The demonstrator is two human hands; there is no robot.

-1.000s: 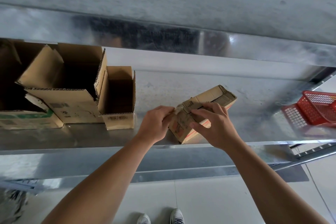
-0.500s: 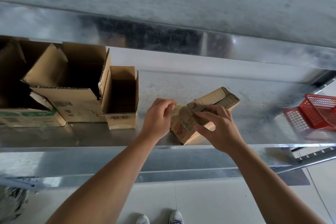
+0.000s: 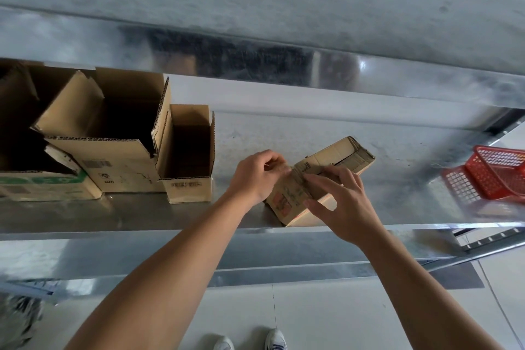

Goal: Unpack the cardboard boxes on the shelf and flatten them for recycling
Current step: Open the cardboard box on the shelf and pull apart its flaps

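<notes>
A small closed cardboard box (image 3: pixel 338 155) with red print lies at an angle near the front edge of the metal shelf (image 3: pixel 284 133). My left hand (image 3: pixel 257 176) has its fingers curled at the box's near top edge, pinching something there, likely a tape end or flap. My right hand (image 3: pixel 338 202) lies over the box's near end, fingers spread on its top and thumb against its side. To the left stand three open boxes: a small one (image 3: pixel 189 176), a larger one (image 3: pixel 113 162), and one with green print (image 3: pixel 42 187).
A red plastic basket (image 3: pixel 494 173) sits at the shelf's right end. Another metal shelf (image 3: pixel 255 8) hangs close overhead. Beneath the shelf's front rail (image 3: pixel 142 253) are a tiled floor and my shoes (image 3: pixel 250 342).
My left hand has moved slightly up and left along the box's near edge. My right hand stays pressed on the box, which has barely shifted.
</notes>
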